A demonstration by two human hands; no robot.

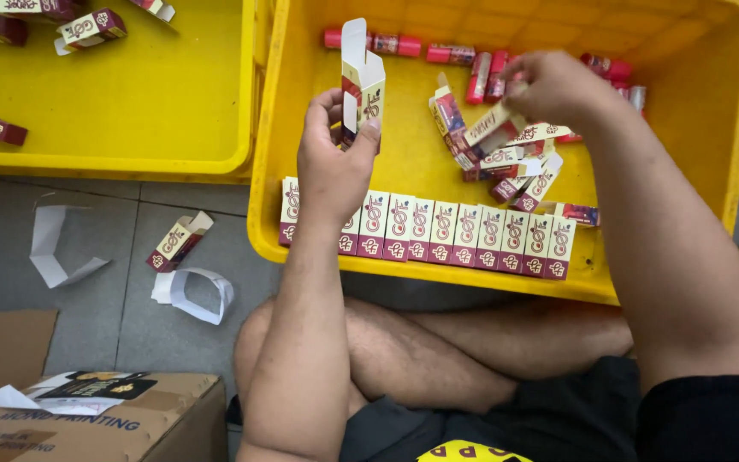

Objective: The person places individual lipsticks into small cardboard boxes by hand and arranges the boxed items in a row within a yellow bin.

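Head view: I look down on a person seated cross-legged on a grey tiled floor (113, 291), both bare arms stretched into a yellow plastic crate (733, 128). My left hand (335, 162) is closed around a small cream-and-maroon carton (363, 90), held upright above the crate floor with its top flap standing open. My right hand (558, 85) reaches deeper in — fingers curled down onto a loose pile of cartons (511, 158) near the middle of the crate, pinching one at the top of the heap; I cannot tell how firm the grip is.

Along the crate's near wall, a neat row of finished cartons (464, 235) stands side by side, touching one another; the left forearm crosses in front of the row's left end. At the far wall, several small red tubes (451, 54) lie scattered, some just beside the right hand.

A second yellow crate (130, 103) sits to the left, touching the first, with a few cartons lying loose in it. On the floor between the crates and a brown cardboard box (87, 419) lie one stray carton (179, 242) and two curled strips of white paper (194, 295) — all well apart from both hands.
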